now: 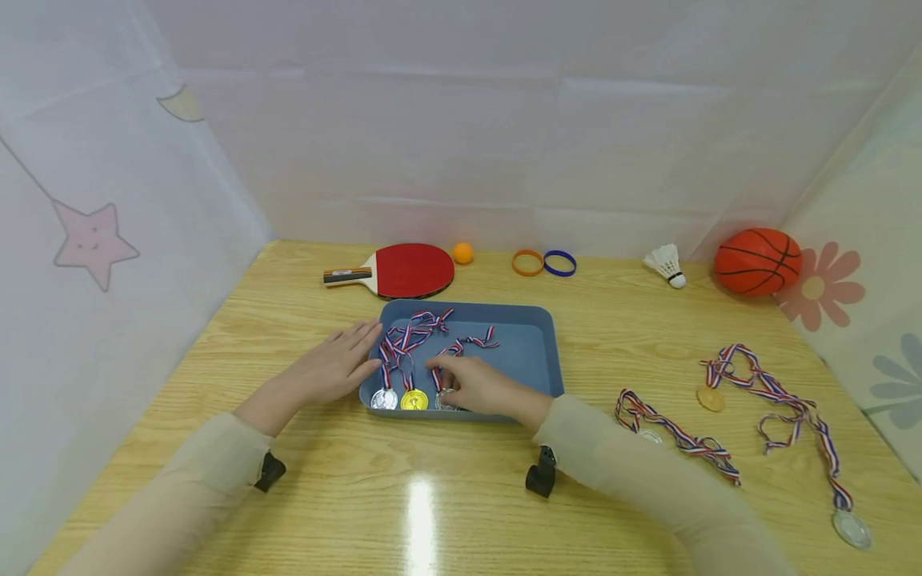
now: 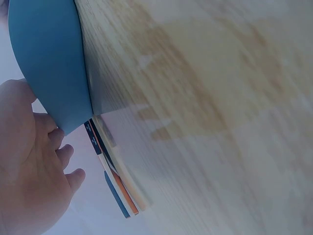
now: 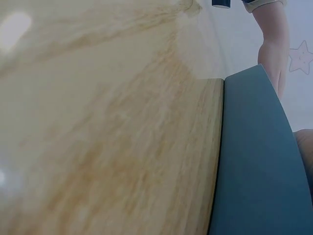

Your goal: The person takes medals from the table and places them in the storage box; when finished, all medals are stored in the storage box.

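Observation:
My left hand (image 1: 337, 364) rests at the left edge of a blue-grey tray (image 1: 529, 364), its fingers straight along the rim. In the left wrist view those fingers touch the tray's outer wall (image 2: 54, 58). Inside the tray, my right hand (image 1: 479, 386) has its fingers curled at a silver medal (image 1: 445, 398), partly hidden beneath them. To its left lie a gold medal (image 1: 414, 400) and another silver medal (image 1: 384, 398), lined up along the near wall. Their striped red, white and blue ribbons (image 1: 410, 336) spread toward the back.
Right of the tray lie a silver medal (image 1: 651, 437), a gold medal (image 1: 710, 398) and a farther silver one (image 1: 852, 529), with ribbons. Along the back are a table tennis bat (image 1: 414, 270), orange ball (image 1: 463, 253), orange wristband (image 1: 527, 272), blue wristband (image 1: 560, 273), shuttlecock (image 1: 666, 264) and basketball (image 1: 758, 262).

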### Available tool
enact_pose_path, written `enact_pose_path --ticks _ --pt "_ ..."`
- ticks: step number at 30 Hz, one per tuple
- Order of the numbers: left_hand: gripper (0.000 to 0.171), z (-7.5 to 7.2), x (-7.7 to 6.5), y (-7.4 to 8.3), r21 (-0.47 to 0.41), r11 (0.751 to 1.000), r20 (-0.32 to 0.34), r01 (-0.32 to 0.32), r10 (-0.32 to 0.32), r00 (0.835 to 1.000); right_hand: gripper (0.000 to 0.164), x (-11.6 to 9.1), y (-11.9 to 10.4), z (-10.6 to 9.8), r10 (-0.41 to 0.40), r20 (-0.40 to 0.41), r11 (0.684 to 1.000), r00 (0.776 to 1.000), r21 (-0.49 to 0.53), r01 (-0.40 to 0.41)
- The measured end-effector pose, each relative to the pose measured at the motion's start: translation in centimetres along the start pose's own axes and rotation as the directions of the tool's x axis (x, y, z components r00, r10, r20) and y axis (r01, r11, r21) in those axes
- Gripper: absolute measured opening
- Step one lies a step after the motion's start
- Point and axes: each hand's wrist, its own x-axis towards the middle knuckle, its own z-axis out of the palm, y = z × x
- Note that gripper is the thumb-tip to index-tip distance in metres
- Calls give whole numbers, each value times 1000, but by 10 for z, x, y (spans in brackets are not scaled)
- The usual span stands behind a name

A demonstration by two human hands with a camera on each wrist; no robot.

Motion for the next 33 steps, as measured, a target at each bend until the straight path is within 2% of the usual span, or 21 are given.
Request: enact_pose_path --ticks 12,24,33 --pt "61 0 1 0 8 1000 0 -1 1 1000 47 5 1 4 -2 -37 1000 999 2 2" --pt "62 2 2 -2 16 1000 5 1 -2 1000 49 6 1 4 2 -54 999 999 -45 -5" --pt "61 1 1 -1 22 1000 10 3 -3 1000 52 -1 1 0 2 -34 1000 999 2 -2"
